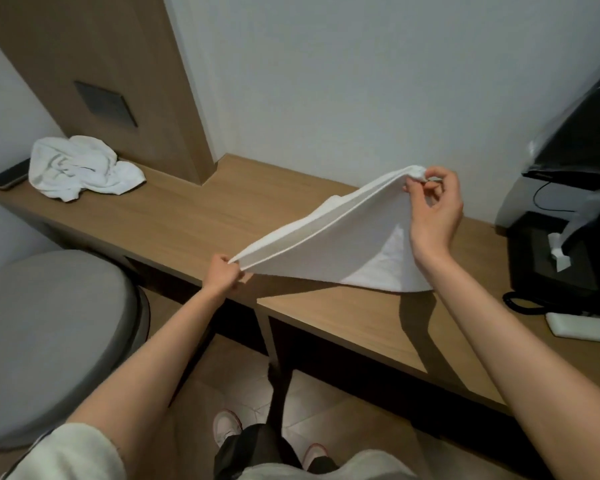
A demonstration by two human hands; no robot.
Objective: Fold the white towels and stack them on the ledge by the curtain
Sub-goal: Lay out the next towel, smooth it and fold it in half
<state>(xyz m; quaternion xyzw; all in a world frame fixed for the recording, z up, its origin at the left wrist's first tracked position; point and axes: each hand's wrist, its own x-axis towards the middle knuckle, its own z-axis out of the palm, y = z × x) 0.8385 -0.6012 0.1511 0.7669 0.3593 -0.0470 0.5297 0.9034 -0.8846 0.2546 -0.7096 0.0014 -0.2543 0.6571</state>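
1. Two bare forearms reach out from the bottom of the view.
2. The left hand (224, 275) grips one corner of the white towel (343, 244) low, at the table's (194, 216) front edge, fingers (234, 271) curled round it.
3. The right hand (433, 209) pinches the other corner higher, near the wall.
4. The doubled top edge stretches between them, its long axis running lower left to upper right, and the hanging part touches the table.
5. A crumpled towel (84, 168) lies far left.
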